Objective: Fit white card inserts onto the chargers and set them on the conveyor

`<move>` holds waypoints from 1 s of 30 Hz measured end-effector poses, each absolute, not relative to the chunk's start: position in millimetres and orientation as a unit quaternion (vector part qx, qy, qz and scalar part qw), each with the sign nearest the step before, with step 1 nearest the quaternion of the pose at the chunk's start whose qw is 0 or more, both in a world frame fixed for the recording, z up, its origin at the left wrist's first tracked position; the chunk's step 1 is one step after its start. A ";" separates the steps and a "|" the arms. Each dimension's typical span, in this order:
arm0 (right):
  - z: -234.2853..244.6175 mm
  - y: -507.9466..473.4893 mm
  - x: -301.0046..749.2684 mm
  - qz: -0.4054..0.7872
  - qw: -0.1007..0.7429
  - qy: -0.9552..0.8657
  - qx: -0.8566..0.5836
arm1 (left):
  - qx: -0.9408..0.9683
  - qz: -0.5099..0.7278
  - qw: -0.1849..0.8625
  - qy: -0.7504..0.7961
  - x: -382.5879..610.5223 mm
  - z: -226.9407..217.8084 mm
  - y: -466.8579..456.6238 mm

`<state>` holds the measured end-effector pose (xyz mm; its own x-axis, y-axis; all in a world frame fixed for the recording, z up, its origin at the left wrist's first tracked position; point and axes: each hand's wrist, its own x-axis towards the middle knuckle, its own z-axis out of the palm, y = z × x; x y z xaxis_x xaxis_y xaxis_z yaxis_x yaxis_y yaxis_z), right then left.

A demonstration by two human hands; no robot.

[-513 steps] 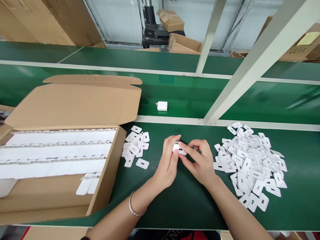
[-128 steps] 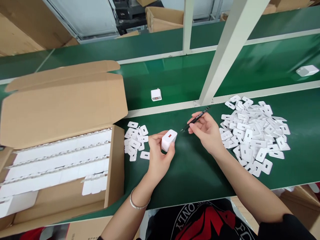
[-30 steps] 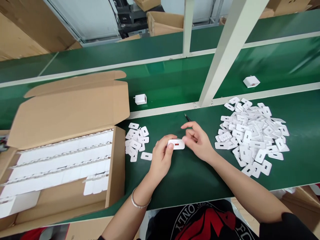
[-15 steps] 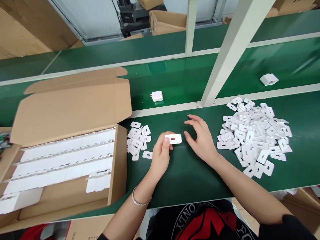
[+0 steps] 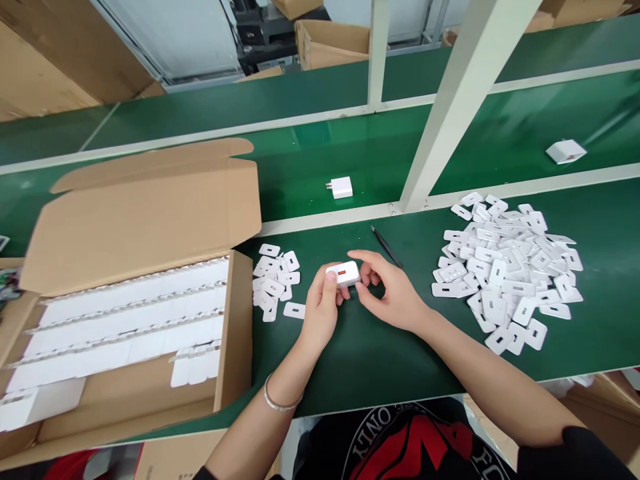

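Observation:
Near the front of the green bench, my left hand (image 5: 323, 303) pinches a small white plastic faceplate (image 5: 349, 272) between thumb and fingers. A red insert shows in its slot, and the piece is tilted so a thick side edge is visible. My right hand (image 5: 387, 290) is at its right end, index finger stretched above it and thumb near the lower corner; whether they touch it I cannot tell. The right fingers are apart, with nothing seen in them. Black tweezers (image 5: 386, 245) lie on the bench just behind the right hand.
A big pile of slotted white faceplates (image 5: 507, 273) lies at right, a smaller pile (image 5: 275, 277) at left. An open cardboard box (image 5: 240, 333) holds rows of white pieces. A white plug charger (image 5: 342, 187) and another white block (image 5: 566, 151) sit on the green belt behind a post (image 5: 450, 107).
My right hand has moved left and down to the faceplate, uncovering the tweezers. The faceplate has tilted. The charger and the white block on the belt have shifted right.

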<state>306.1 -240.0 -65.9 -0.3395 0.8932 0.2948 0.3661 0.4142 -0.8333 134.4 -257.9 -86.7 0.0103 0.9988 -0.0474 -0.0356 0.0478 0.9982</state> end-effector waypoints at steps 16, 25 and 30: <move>-57.9 -123.8 308.1 0.081 0.191 -0.749 -0.629 | 0.389 0.566 0.509 0.519 140.9 -93.4 -249.7; -10.6 -36.5 288.8 -0.033 -0.050 -0.743 -0.667 | 0.347 0.614 0.489 0.514 133.0 -93.7 -237.1; -6.8 -87.6 277.7 -0.002 -0.062 -0.823 -0.564 | 0.370 0.620 0.493 0.486 137.9 -92.6 -240.0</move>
